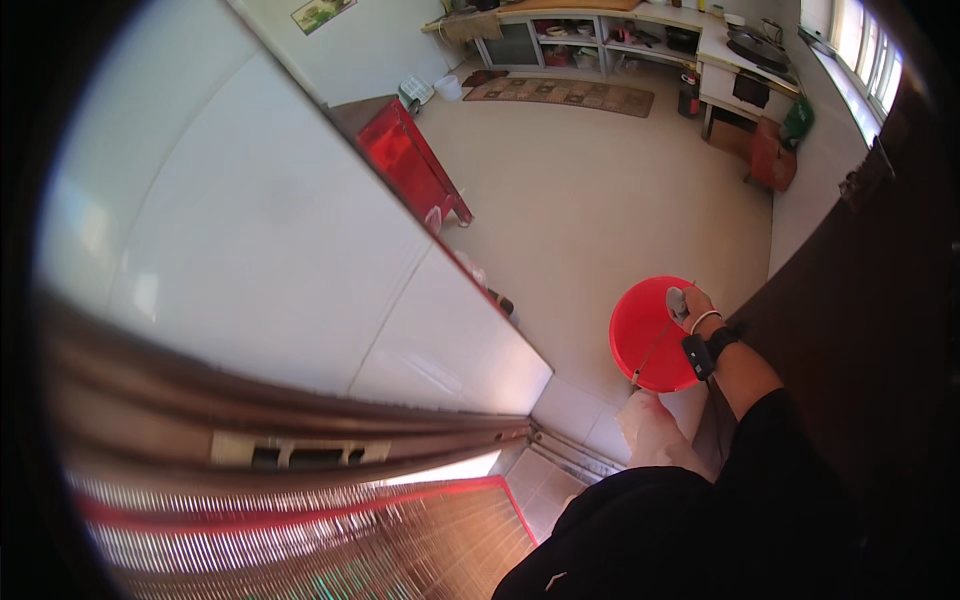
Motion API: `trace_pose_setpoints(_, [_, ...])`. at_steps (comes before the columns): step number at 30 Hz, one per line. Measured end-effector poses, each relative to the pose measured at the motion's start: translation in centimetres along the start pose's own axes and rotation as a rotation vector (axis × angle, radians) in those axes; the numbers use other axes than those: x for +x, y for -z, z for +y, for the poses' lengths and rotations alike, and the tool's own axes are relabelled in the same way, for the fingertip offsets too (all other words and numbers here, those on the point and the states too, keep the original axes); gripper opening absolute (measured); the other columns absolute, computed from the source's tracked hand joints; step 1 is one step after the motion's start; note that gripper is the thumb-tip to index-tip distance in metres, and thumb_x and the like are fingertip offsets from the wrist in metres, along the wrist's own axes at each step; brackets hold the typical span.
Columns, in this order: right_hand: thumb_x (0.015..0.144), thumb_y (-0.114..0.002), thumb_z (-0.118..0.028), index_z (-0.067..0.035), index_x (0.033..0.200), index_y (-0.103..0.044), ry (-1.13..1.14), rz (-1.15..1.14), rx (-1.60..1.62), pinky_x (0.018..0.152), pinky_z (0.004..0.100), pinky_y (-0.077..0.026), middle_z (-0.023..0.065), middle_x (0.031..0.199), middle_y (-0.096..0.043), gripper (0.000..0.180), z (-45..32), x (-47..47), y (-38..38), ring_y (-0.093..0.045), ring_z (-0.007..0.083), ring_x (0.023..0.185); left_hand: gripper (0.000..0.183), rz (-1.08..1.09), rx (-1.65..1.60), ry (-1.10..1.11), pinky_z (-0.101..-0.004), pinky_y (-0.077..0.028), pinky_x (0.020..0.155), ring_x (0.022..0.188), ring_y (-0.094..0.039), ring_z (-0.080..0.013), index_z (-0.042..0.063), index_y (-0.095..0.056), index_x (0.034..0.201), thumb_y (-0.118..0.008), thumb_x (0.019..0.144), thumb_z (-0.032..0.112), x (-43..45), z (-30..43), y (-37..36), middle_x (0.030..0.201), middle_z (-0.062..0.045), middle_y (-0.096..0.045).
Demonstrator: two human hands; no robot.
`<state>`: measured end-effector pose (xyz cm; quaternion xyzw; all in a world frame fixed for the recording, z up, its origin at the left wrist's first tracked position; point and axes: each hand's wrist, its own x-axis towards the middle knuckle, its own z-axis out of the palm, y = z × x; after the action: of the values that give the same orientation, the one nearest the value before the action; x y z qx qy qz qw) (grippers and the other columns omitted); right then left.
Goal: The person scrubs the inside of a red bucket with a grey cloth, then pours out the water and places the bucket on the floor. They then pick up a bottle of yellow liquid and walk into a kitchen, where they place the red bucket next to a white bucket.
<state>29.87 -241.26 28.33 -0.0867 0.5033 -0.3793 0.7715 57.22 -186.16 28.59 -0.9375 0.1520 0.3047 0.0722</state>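
A red plastic bucket (631,330) hangs in front of my leg, its open top facing up at me. My right hand (699,303) is closed at the far right of its rim, gripping the thin wire handle (654,349) that slants across the opening. A crumpled greyish thing, perhaps a cloth (676,304), is bunched in the same hand; its exact kind is unclear. On that wrist sit a pale bangle and a black strapped device (698,357). Inside the bucket, only bare red wall shows. My left hand is out of view.
Close on the right stands a dark door (840,315). A white tiled wall (277,225) juts in from the left, above a slatted door curtain (420,532). Beyond lie a red cabinet (409,161), a patterned mat (559,96), a low stool (772,157) and a kitchen counter (667,16).
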Motion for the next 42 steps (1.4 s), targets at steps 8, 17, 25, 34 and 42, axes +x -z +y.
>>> trace_pose_setpoints(8, [0.087, -0.040, -0.005, -0.007, 0.083, -0.054, -0.011, 0.159, 0.178, 0.054, 0.0341, -0.054, 0.0054, 0.076, -0.061, 0.015, -11.1, 15.1, 0.3, -0.063, 0.0194, 0.066, 0.026, 0.009, 0.029, 0.026, -0.0385, -0.057, 0.067, 0.078, -0.070, -0.0303, 0.003, -0.064, 0.087, -0.075, 0.066, 0.016, 8.3, 20.0, 7.4, 0.089, -0.018, -0.069])
trace_pose_setpoints(17, [0.091, -0.040, -0.012, -0.012, 0.082, -0.058, -0.062, 0.289, 0.211, 0.056, 0.0349, -0.052, 0.0006, 0.073, -0.063, 0.020, -22.1, 27.0, -3.6, -0.063, 0.0171, 0.067, 0.025, -0.016, 0.041, 0.108, -0.0380, -0.057, 0.071, 0.081, -0.070, -0.0301, 0.004, -0.066, 0.086, -0.074, 0.065, 0.017, 17.4, 34.2, 9.9, 0.090, -0.017, -0.070])
trace_pose_setpoints(25, [0.086, -0.046, -0.017, -0.011, 0.083, -0.061, 0.028, 0.271, 0.082, 0.056, 0.0390, -0.052, 0.0089, 0.077, -0.063, 0.017, -34.9, 39.8, -0.1, -0.063, 0.0231, 0.068, 0.024, -0.153, 0.002, 0.152, -0.0375, -0.056, 0.074, 0.083, -0.069, -0.0299, 0.005, -0.068, 0.084, -0.074, 0.064, 0.017, 27.4, 45.1, 9.8, 0.092, -0.016, -0.070])
trace_pose_setpoints(34, [0.085, -0.044, -0.020, -0.010, 0.075, -0.059, 0.041, 0.576, -0.008, 0.047, 0.0368, -0.048, 0.0065, 0.068, -0.061, 0.021, -40.8, 47.5, -10.6, -0.058, 0.0241, 0.058, 0.023, -0.126, 0.091, 0.156, -0.0370, -0.056, 0.077, 0.086, -0.069, -0.0298, 0.007, -0.070, 0.083, -0.074, 0.063, 0.018, 41.3, 56.6, 19.1, 0.093, -0.015, -0.070])
trace_pose_setpoints(42, [0.084, -0.041, -0.022, -0.007, 0.071, -0.059, 0.023, 0.597, -0.047, 0.046, 0.0411, -0.048, 0.0116, 0.065, -0.060, 0.027, -48.0, 68.9, -9.7, -0.059, 0.0271, 0.057, 0.025, 0.099, -0.131, 0.297, -0.0360, -0.055, 0.082, 0.089, -0.069, -0.0299, 0.010, -0.072, 0.081, -0.074, 0.060, 0.022, 50.6, 75.3, 34.2, 0.093, -0.013, -0.071])
